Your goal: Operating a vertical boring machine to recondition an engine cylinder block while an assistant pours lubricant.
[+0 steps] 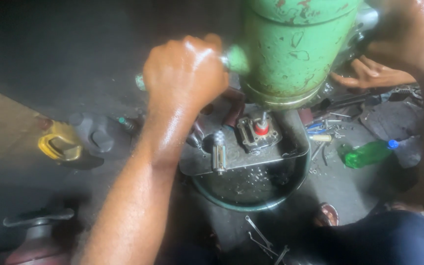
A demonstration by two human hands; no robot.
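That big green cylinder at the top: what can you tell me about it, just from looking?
The green cylinder looks like painted metal, its pale green coat chipped in many patches that show rusty brown beneath. It hangs upright over a small metal part with a red cap lying on a grey plate. A duller ring rims its lower edge. A green-knobbed handle sticks out from its side, and the left hand is wrapped round that handle. Its top runs out of view.

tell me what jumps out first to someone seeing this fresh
The big chipped green cylinder at top centre dominates, with the left hand closed around its handle. Below it, a small block with a red cap sits on a metal plate over a round basin.
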